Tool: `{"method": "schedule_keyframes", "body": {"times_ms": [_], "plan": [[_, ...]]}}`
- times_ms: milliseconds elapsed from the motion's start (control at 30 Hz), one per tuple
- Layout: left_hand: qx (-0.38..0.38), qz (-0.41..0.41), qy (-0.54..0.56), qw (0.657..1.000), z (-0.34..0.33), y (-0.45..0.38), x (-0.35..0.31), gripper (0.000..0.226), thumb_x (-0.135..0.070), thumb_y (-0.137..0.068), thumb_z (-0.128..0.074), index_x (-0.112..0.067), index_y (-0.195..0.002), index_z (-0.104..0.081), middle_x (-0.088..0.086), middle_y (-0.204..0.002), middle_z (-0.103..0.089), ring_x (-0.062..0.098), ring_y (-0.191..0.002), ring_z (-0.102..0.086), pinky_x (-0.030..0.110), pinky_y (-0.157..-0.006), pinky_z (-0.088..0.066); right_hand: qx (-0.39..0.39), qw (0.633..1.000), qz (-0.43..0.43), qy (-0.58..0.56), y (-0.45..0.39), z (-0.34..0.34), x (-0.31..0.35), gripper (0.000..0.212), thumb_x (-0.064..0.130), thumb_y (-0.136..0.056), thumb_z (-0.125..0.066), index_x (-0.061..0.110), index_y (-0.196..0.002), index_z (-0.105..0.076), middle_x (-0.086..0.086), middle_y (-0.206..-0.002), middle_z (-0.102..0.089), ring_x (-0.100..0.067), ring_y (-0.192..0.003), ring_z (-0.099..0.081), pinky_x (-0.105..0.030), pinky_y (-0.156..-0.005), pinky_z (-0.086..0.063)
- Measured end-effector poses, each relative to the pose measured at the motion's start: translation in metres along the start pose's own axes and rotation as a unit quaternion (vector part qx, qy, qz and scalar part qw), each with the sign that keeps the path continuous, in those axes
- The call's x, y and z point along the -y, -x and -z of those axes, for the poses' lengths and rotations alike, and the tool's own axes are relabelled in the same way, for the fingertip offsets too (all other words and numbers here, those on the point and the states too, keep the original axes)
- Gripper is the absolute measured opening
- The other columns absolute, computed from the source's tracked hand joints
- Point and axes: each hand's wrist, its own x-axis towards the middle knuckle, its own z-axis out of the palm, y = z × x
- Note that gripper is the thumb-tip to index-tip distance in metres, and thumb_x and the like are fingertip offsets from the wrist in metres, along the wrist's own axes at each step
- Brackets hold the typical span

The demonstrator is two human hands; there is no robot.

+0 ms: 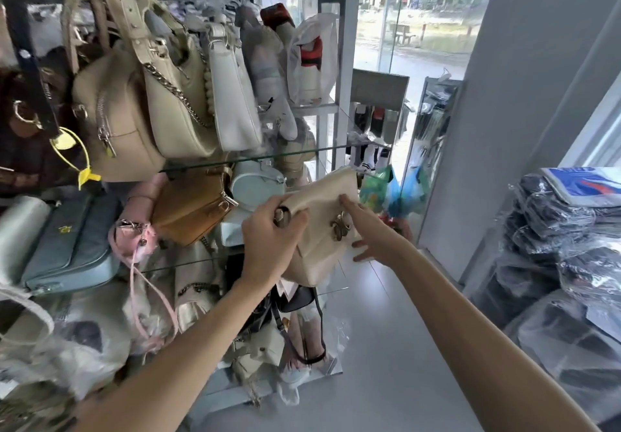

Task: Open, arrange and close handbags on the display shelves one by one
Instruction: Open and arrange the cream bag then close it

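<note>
— Where was the cream handbag (322,230)?
— Held up in front of the glass shelves (268,154), near their right end, clasp (340,228) facing the camera.
— And the hands?
— The left hand (272,240) gripped its left end, fingers curled round it. The right hand (373,233) lay against the front with straight fingers, beside the clasp.
— Anything nearby?
— A tan bag (191,206) sat on the shelf to the left.

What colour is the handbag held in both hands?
Cream, with a dull gold clasp; the handbag shows best in the head view.
</note>
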Motion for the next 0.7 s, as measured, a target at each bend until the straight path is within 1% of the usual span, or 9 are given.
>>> {"method": "schedule_keyframes", "body": {"times_ms": [33,100,167,200,300,400,500,600,700], "plan": [[-0.013,-0.009,0.011,1.000,-0.009,0.002,0.004,0.034,-0.012,-0.088,-0.077,-0.043,-0.097,-0.066,-0.005,-0.080,-0.073,0.013,-0.073,-0.067,0.024,-0.063,-0.051,0.023,0.999,-0.008,-0.028,0.000,-0.003,0.009,0.073,0.075,-0.094,-0.049,0.031,-0.150,-0.035,-0.007,-0.146,-0.045,-0.043,-0.131,-0.050,-0.061,-0.099,-0.050],[-0.028,-0.026,0.020,0.999,-0.028,0.004,0.012,0.028,-0.014,-0.087,-0.079,-0.037,-0.101,-0.070,-0.009,-0.085,-0.073,0.011,-0.078,-0.068,0.027,-0.070,-0.054,0.052,0.995,-0.016,-0.079,-0.005,-0.004,0.028,0.066,0.074,-0.091,-0.054,0.023,-0.134,-0.048,-0.004,-0.126,-0.055,-0.032,-0.112,-0.061,-0.060,-0.090,-0.056],[-0.036,-0.023,0.018,0.999,-0.050,0.003,0.022,0.023,-0.018,-0.085,-0.081,-0.025,-0.106,-0.073,-0.008,-0.092,-0.073,0.009,-0.086,-0.068,0.032,-0.076,-0.055,0.061,0.995,-0.016,-0.082,-0.017,-0.004,0.043,0.059,0.072,-0.087,-0.062,0.019,-0.113,-0.058,-0.004,-0.098,-0.065,-0.023,-0.086,-0.065,-0.049,-0.077,-0.059],[-0.038,-0.021,0.017,0.999,-0.061,0.003,0.027,0.023,-0.022,-0.085,-0.081,-0.022,-0.105,-0.072,-0.007,-0.094,-0.072,0.011,-0.087,-0.068,0.036,-0.078,-0.055,0.062,0.996,-0.010,-0.069,-0.025,-0.004,0.048,0.059,0.070,-0.084,-0.067,0.017,-0.111,-0.060,-0.004,-0.088,-0.068,-0.021,-0.078,-0.067,-0.042,-0.073,-0.058],[-0.060,-0.004,0.031,0.998,-0.090,0.000,0.036,0.024,-0.030,-0.086,-0.081,-0.018,-0.104,-0.071,-0.007,-0.088,-0.068,0.012,-0.082,-0.064,0.039,-0.074,-0.054,0.042,0.998,0.032,-0.039,-0.057,-0.004,0.060,0.071,0.050,-0.078,-0.082,0.009,-0.131,-0.060,-0.006,-0.090,-0.070,-0.015,-0.063,-0.069,-0.026,-0.057,-0.056],[-0.099,0.014,0.024,0.995,-0.111,-0.014,0.044,0.024,-0.028,-0.085,-0.083,-0.017,-0.103,-0.071,-0.010,-0.086,-0.066,0.008,-0.079,-0.060,0.032,-0.071,-0.051,0.052,0.996,0.053,-0.049,-0.081,-0.002,0.068,0.047,0.024,-0.087,-0.077,0.008,-0.128,-0.059,-0.007,-0.090,-0.069,-0.010,-0.052,-0.069,-0.019,-0.046,-0.052],[-0.111,0.017,0.027,0.993,-0.124,-0.034,0.053,0.021,-0.034,-0.086,-0.082,-0.024,-0.100,-0.069,-0.008,-0.085,-0.065,0.016,-0.079,-0.061,0.040,-0.072,-0.053,0.063,0.995,0.069,-0.045,-0.104,0.003,0.079,0.027,0.018,-0.090,-0.075,0.013,-0.114,-0.065,-0.006,-0.091,-0.069,-0.010,-0.056,-0.066,-0.018,-0.046,-0.052],[-0.120,0.026,0.006,0.992,-0.133,-0.056,0.065,0.023,-0.037,-0.086,-0.082,-0.024,-0.088,-0.063,-0.006,-0.077,-0.062,0.022,-0.073,-0.057,0.050,-0.068,-0.050,0.067,0.991,0.105,-0.050,-0.123,0.004,0.090,0.025,0.016,-0.092,-0.072,0.015,-0.116,-0.067,-0.010,-0.092,-0.069,-0.011,-0.062,-0.065,-0.018,-0.050,-0.054],[-0.121,0.046,-0.009,0.992,-0.141,-0.073,0.074,0.027,-0.032,-0.081,-0.084,-0.021,-0.093,-0.062,-0.002,-0.083,-0.062,0.022,-0.077,-0.059,0.051,-0.069,-0.051,0.083,0.986,0.129,-0.058,-0.135,0.003,0.086,0.027,0.025,-0.096,-0.069,0.021,-0.123,-0.067,-0.015,-0.103,-0.069,-0.017,-0.078,-0.065,-0.023,-0.056,-0.057]]}}
